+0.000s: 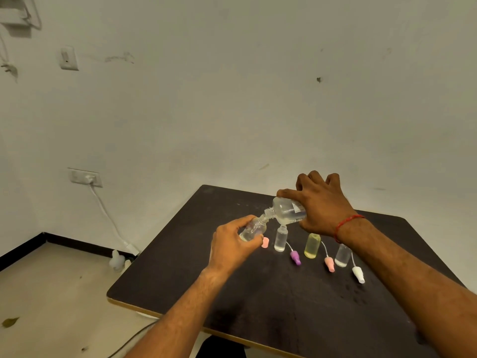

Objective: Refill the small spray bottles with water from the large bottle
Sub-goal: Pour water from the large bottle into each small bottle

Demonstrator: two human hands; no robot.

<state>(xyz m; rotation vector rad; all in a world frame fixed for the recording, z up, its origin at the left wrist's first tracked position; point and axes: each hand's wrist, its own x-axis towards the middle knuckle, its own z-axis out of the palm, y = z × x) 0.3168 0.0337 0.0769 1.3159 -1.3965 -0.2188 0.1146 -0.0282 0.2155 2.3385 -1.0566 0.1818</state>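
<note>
My right hand (322, 205) grips the large clear bottle (285, 209), tipped on its side with its neck pointing left. My left hand (232, 245) holds a small clear bottle (254, 228) tilted up, its mouth touching the large bottle's neck. Three small bottles stand uncapped on the dark table (258, 306): a clear one (280, 239), a yellowish one (312, 246) and a clear one (342, 255) partly behind my right forearm. Spray caps with thin tubes lie beside them: pink (265, 242), purple (295, 257), pink (329, 264), white (358, 274).
Wet drops (357, 290) mark the table near the white cap. A wall stands close behind the table. A white cable (105, 215) runs from a wall socket (86, 177) down to the floor, where a white plastic object (116, 260) sits by the table's left corner.
</note>
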